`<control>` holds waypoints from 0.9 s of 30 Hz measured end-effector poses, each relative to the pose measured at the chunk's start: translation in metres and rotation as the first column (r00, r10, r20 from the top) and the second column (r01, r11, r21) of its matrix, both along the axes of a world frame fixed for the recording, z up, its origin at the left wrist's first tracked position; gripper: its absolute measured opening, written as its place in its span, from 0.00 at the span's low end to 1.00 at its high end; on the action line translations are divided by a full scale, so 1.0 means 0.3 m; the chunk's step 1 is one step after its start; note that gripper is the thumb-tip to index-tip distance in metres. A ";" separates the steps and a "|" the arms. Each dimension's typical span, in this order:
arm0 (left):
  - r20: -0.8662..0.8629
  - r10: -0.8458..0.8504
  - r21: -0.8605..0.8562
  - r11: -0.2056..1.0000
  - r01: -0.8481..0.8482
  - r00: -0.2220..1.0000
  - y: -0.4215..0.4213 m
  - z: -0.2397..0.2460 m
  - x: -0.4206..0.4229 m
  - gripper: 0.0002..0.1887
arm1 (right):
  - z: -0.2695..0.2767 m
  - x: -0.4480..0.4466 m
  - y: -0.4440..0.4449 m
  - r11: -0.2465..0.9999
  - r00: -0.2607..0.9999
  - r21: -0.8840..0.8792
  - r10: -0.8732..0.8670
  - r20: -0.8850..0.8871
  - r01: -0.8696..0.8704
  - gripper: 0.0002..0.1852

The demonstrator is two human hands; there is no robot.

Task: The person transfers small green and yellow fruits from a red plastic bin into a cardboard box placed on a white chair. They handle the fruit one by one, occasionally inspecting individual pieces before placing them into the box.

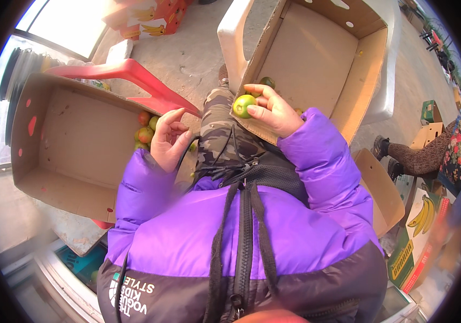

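Observation:
Held in my right hand (273, 111) is a green tomato (244, 106), over the near left corner of an open cardboard box (315, 48). A darker green tomato (267, 82) and a few others, partly hidden by my hand, lie in that box. My left hand (170, 139) has its fingers loosely curled, with nothing seen in it. Beside it, several green and reddish tomatoes (145, 135) are gathered at the right end of another cardboard box (89, 137).
A white plastic chair (232, 36) is by the right box, a red plastic chair (133, 72) by the left one. Banana boxes (154, 28) stand on the floor ahead. At the right, another person's legs (416, 157) are near a banana carton (416, 230).

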State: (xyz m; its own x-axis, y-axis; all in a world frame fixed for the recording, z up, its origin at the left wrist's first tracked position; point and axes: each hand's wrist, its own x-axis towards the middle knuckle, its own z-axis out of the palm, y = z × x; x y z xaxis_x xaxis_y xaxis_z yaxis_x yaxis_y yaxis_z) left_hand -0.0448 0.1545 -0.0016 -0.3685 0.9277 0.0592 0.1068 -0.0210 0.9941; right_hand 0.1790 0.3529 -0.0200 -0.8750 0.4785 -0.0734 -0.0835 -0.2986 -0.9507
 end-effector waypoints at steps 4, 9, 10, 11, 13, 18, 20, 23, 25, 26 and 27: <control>-0.444 -0.183 0.012 0.978 0.210 0.877 0.016 0.057 0.100 0.41 | 0.109 -0.110 -0.145 0.960 0.970 0.144 0.231 0.077 -0.240 0.40; -0.079 -0.084 -0.061 0.995 0.079 0.993 -0.005 0.031 0.089 0.34 | 0.026 -0.052 -0.040 0.978 0.980 0.069 0.200 -0.006 -0.199 0.29; 0.052 -0.006 -0.048 0.999 0.008 0.999 -0.028 0.022 0.052 0.32 | -0.016 -0.023 0.024 0.990 0.991 0.137 0.013 0.136 -0.032 0.25; 0.139 0.121 -0.026 0.993 -0.118 0.983 -0.044 0.007 0.008 0.31 | -0.064 0.009 0.096 0.965 0.985 0.243 -0.132 0.113 0.102 0.21; 0.078 0.379 -0.153 0.918 -0.365 0.922 -0.085 -0.018 -0.102 0.29 | -0.170 0.100 0.235 0.829 0.785 0.483 -0.489 0.381 0.282 0.20; 0.310 0.807 -0.381 0.590 -0.712 0.503 -0.144 -0.113 -0.241 0.36 | -0.435 0.251 0.348 0.691 0.376 0.696 -0.603 0.704 -0.195 0.24; 0.314 0.796 -0.370 0.605 -0.705 0.518 -0.147 -0.137 -0.239 0.35 | -0.509 0.257 0.334 0.662 0.318 0.662 -0.580 0.750 -0.352 0.25; 0.321 0.654 -0.317 0.756 -0.573 0.685 -0.134 -0.144 -0.216 0.37 | -0.571 0.234 0.350 0.656 0.246 0.567 -0.520 0.818 -0.497 0.24; 0.305 0.649 -0.354 0.757 -0.549 0.698 -0.120 -0.136 -0.207 0.35 | -0.578 0.228 0.351 0.646 0.253 0.558 -0.508 0.824 -0.521 0.24; 0.299 0.642 -0.356 0.761 -0.542 0.705 -0.114 -0.130 -0.204 0.34 | -0.568 0.230 0.346 0.629 0.269 0.569 -0.512 0.816 -0.529 0.25; 0.289 0.654 -0.376 0.749 -0.545 0.699 -0.109 -0.123 -0.201 0.34 | -0.546 0.232 0.341 0.683 0.358 0.617 -0.505 0.785 -0.390 0.25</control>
State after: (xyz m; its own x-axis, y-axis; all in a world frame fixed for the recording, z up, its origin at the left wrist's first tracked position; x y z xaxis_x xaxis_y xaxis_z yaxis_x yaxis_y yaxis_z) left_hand -0.1050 0.1217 -0.0384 -0.7908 0.4604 -0.4033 -0.3736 0.1587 0.9139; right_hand 0.2487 0.4553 -0.1837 -0.4376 0.8077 -0.3950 0.8931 0.3397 -0.2948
